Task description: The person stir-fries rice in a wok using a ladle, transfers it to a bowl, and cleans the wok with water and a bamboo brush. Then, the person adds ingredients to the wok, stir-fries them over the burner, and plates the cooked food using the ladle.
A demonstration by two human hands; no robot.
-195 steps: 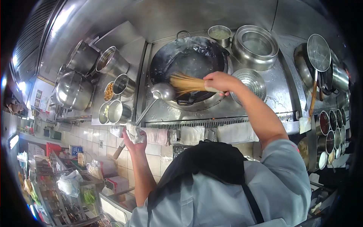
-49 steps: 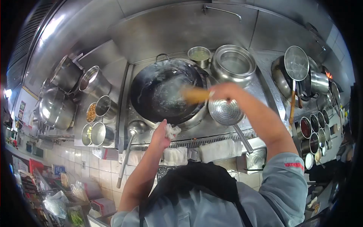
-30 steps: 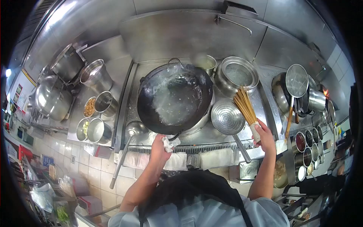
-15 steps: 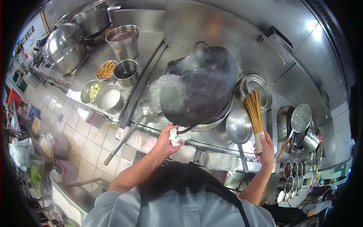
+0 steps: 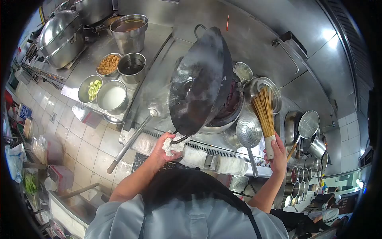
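A large dark wok (image 5: 199,83) is tipped steeply to the left over the burner (image 5: 229,103), its inside wet and steaming. My left hand (image 5: 162,149) is closed round the wok's near loop handle with a crumpled white cloth (image 5: 174,145) between. In my right hand (image 5: 277,153) is a bamboo wok brush (image 5: 264,113), gripped at its pale wrapped end with the bristles pointing up and away. Just left of the brush lies a perforated skimmer (image 5: 248,129). A long-handled ladle (image 5: 135,137) rests left of the wok.
On the left counter stand a pot of white liquid (image 5: 112,95), a bowl of green pieces (image 5: 89,89), a bowl of brown cubes (image 5: 108,65) and taller steel pots (image 5: 129,34). Folded cloths (image 5: 195,158) line the front edge. A mesh strainer (image 5: 308,124) lies right.
The wok has swung from nearly level to a steep leftward tilt, uncovering the burner. My left hand moved slightly left with the handle. The brush stays in my right hand.
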